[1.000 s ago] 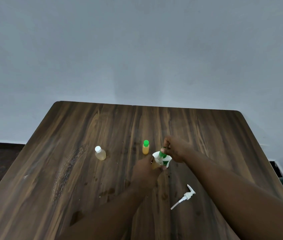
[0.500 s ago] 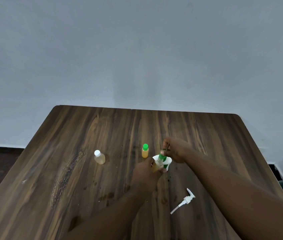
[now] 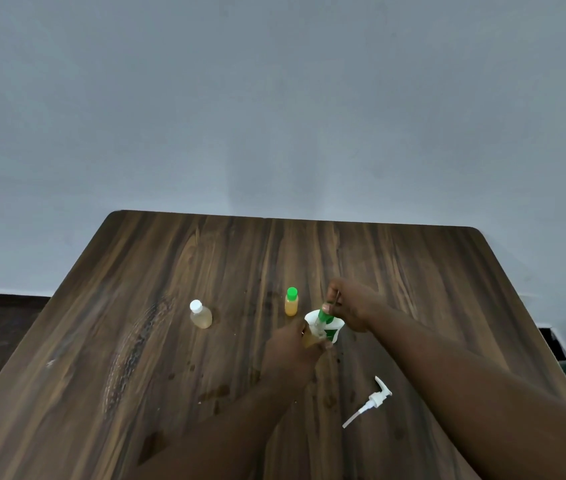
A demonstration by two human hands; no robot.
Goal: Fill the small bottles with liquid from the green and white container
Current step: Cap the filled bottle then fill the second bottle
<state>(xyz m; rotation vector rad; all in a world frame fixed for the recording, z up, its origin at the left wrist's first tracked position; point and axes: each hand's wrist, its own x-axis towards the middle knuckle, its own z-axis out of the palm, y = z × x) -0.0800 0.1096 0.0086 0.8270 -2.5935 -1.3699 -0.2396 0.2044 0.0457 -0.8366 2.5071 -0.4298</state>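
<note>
A dark wood-grain table (image 3: 157,341) fills the lower half of the frame, with a plain grey wall behind it in the upper half. Both forearms enter from the bottom edge and meet just right of the table's centre. The left hand (image 3: 288,355) is closed around a small bottle (image 3: 309,339) of amber liquid, fingers wrapped over most of its body so that only its upper part shows. The right hand (image 3: 352,308) sits above and to the right of it, thumb and forefinger pinched shut on the green top of a slim applicator or cap piece (image 3: 325,317); whether that piece is joined to the held bottle cannot be told. Directly behind these, touching the hands in the picture, stands the green and white container (image 3: 332,332), its white rim open toward the camera. Up and to the left of the hands, near the frame centre, a small bottle with a green cap (image 3: 291,302) stands upright, filled with orange liquid. Farther left, well apart from it, a rounder small bottle with a white cap (image 3: 200,315) holds pale yellow liquid. In the lower right of the table, between the two forearms, a white pump dispenser head (image 3: 371,400) lies on its side with its tube pointing lower left. Dark drip spots mark the wood below the hands.
</note>
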